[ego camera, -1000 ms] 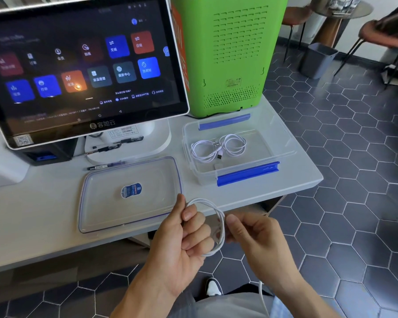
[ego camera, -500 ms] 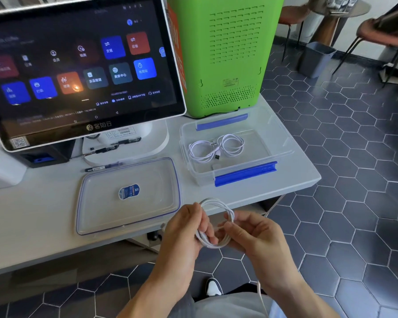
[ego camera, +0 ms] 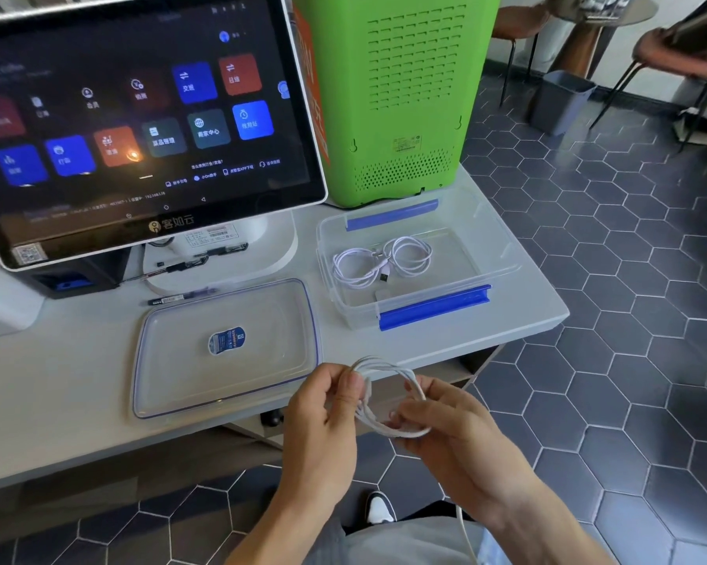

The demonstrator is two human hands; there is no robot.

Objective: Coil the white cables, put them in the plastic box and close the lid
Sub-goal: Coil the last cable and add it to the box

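My left hand (ego camera: pixel 323 418) grip and right hand (ego camera: pixel 457 434) grip both pinch white cable (ego camera: pixel 388 401) coil, off desk (ego camera: pixel 58 381) edge | another cable (ego camera: pixel 380 258) in open box (ego camera: pixel 433 307) | lid (ego camera: pixel 225 348) beside box

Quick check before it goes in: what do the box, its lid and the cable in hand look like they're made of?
Box: clear, glossy rigid plastic, since the table shows through its walls; blue clips look opaque plastic.
Lid: the same clear plastic with a blue rim line and a sticker.
Cable: white, smooth, flexible sheath, probably rubbery plastic; it bends into loops between left hand and right hand.
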